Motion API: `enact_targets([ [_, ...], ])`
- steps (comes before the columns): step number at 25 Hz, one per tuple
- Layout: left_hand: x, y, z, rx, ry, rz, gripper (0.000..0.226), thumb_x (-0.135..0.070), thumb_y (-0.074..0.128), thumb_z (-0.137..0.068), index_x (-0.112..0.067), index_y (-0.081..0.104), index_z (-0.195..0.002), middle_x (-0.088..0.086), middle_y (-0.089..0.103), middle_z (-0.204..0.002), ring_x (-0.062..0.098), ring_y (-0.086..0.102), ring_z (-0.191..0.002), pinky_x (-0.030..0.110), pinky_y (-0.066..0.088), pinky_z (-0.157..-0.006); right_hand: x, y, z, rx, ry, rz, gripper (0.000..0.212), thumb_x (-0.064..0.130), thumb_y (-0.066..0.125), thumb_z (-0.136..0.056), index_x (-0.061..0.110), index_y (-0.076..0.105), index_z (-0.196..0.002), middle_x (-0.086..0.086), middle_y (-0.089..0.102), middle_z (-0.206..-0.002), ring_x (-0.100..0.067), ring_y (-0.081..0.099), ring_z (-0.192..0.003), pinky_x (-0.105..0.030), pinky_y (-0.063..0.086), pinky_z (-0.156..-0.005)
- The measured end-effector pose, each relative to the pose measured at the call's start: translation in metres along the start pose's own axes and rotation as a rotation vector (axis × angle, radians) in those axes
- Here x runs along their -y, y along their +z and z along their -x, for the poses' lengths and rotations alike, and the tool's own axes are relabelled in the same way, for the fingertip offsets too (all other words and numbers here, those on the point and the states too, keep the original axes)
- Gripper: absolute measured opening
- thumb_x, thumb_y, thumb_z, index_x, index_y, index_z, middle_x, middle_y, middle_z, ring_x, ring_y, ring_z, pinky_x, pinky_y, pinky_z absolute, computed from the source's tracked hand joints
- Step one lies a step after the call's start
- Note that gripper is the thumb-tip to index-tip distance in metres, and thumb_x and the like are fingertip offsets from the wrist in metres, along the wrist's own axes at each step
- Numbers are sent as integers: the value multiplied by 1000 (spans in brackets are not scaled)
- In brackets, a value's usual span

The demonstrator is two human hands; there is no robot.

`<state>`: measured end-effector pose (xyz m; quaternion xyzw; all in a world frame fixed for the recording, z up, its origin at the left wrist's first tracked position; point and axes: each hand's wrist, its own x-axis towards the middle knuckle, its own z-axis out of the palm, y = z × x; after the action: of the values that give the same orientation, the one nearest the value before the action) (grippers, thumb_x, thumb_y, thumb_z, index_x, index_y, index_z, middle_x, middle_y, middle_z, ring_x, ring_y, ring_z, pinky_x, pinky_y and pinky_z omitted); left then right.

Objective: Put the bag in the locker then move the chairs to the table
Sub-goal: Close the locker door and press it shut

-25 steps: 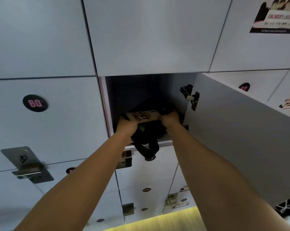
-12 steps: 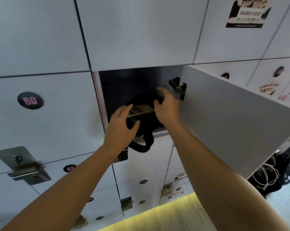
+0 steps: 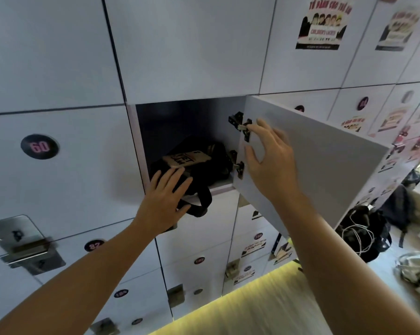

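Note:
A black bag (image 3: 204, 170) with a tan label lies inside the open locker (image 3: 180, 122), and one black strap loop hangs over the locker's front edge. My left hand (image 3: 165, 201) rests flat, fingers spread, against the bag's front and the hanging strap. My right hand (image 3: 269, 155) is out of the locker, fingers apart, against the inner face of the swung-out white door (image 3: 325, 165) near its hinges. No chairs or table are in view.
White numbered locker doors surround the open one, with door 60 (image 3: 39, 146) to its left and metal latches (image 3: 30, 247) below. Dark bags with white cables (image 3: 363, 235) and a white bag (image 3: 414, 269) lie on the floor at right. A lit yellow strip runs along the lockers' base.
Both hands let go of the bag. The right hand has come out of the locker to the door's inner face; the left has opened flat against the bag's front. The view shifted right.

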<state>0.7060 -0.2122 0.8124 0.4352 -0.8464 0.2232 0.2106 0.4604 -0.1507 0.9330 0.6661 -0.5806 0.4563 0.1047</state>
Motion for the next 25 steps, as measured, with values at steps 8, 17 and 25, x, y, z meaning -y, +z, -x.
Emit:
enact_targets([
  [8,-24,38,-26,436,62,-285,91,-46,89,-57,-25,56,-139,14,45,-151,37,37,-138,72,27,-103,7,-16,12,-55,-79,59,34,18,61,-93,15,62,-127,-5,54,-142,-24,44,-129,-28,36,-100],
  [17,0,37,-50,368,-51,-238,76,-8,66,-87,-21,30,-153,11,10,-165,39,13,-149,57,41,-108,-3,5,5,-44,-125,58,38,16,61,-91,12,61,-128,-9,55,-141,-27,48,-128,-46,44,-104],
  [25,9,33,-58,475,-164,-264,63,-16,63,-89,-24,40,-147,9,14,-163,36,15,-149,64,11,-116,-16,3,-10,-37,-119,347,34,18,64,-87,11,64,-121,-21,51,-143,-38,43,-129,-54,29,-111],
])
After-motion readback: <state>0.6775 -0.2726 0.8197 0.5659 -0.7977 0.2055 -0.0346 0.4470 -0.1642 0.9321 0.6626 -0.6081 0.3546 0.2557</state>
